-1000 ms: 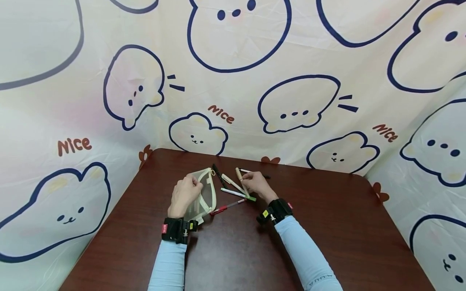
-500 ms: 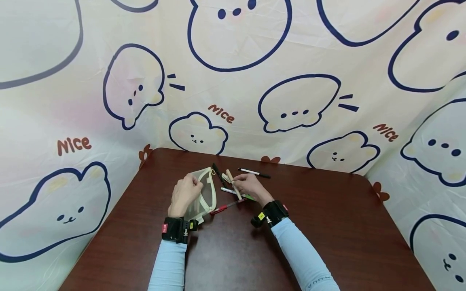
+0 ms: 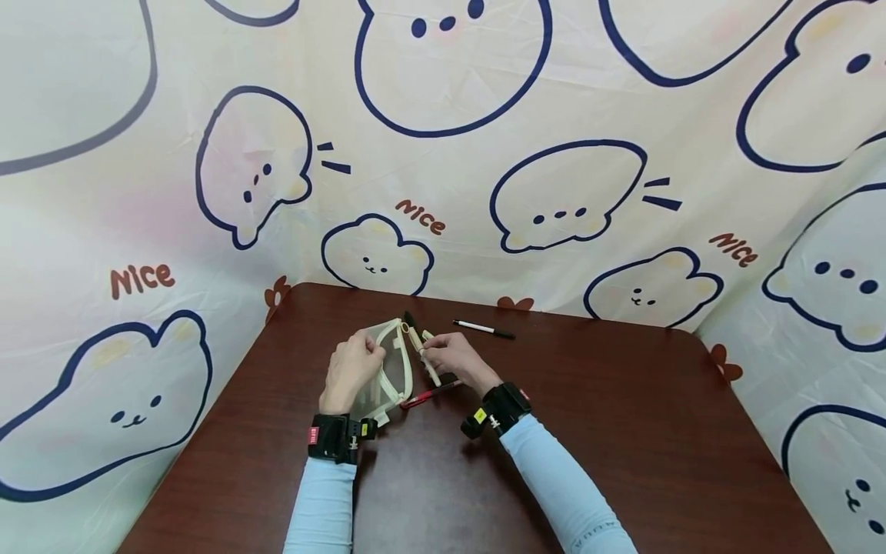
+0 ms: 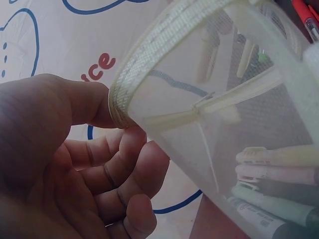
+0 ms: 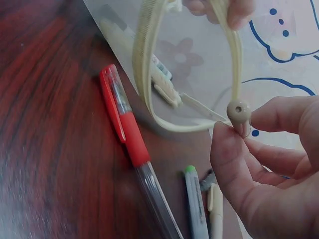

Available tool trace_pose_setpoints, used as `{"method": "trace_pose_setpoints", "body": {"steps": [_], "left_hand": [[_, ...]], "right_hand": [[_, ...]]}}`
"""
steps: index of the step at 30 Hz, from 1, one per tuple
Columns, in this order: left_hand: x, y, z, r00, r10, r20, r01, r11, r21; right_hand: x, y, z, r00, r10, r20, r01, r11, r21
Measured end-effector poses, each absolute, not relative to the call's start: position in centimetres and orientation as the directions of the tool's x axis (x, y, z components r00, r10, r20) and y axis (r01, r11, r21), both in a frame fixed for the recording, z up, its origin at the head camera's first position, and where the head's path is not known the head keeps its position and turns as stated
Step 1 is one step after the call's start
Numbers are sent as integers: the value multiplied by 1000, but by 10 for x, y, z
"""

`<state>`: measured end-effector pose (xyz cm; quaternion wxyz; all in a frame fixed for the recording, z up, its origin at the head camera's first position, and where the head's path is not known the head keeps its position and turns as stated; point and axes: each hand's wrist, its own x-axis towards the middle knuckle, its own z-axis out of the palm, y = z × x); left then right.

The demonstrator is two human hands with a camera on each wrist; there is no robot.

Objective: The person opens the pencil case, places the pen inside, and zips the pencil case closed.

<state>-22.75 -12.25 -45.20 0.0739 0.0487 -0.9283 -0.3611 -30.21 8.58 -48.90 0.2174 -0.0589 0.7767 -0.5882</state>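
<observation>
My left hand pinches the zippered rim of a translucent cream pencil case, whose mouth stands open toward the right. Several pens lie inside it, among them a pink-capped pen, seen through the wall in the left wrist view. My right hand pinches a beige pen between thumb and fingers beside the mouth. The right wrist view shows this pen end-on, its round end in front of the case's rim.
On the brown table, a red-capped pen lies before the case. A green-tipped pen and a cream pen lie near my right hand. A black-and-white pen lies farther back. Patterned cloth hangs behind the table.
My right hand has moved left with the beige pen, from over the loose pens to the case's mouth. The black-and-white pen has come into full view. My left hand stays in place.
</observation>
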Motion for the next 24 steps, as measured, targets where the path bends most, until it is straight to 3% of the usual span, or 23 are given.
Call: {"method": "trace_pose_setpoints", "body": {"steps": [19,24], "left_hand": [[-227,-122,-450,-985,-134,113,-24,743,669],[-227,-121,-450,-984,-135,118,-21,744,668]], "right_hand": [[-299,49,-489,-887,-349,-303,187,329,-926],[-296,40,-488,-876,-392,-281,187,260,-947]]}}
